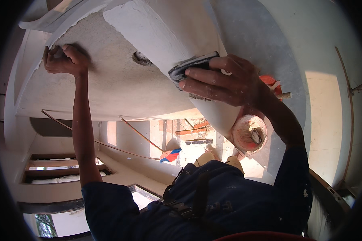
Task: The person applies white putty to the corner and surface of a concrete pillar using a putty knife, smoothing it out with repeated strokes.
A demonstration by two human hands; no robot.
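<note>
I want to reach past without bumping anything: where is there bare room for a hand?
Along the rough wall, between the left hand and the hole. It's crowded at the right hand, with its black block, and the bucket below.

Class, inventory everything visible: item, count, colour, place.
Wall: 1, beige, ahead
Hole: 1, dark, in wall
Broom: 1, red and blue, floor
Wood pieces: 2 or more, reddish, floor
Bucket: 1, reddish, right of centre
Unclear object: 1, red, upper right
Pole: 1, brown, far right
Windows: 2 or more, dark frames, lower left
Block: 1, black, upper centre
Shirt: 1, navy, bottom
Left hand: 1, at wall
Right hand: 1, gripping block
</note>
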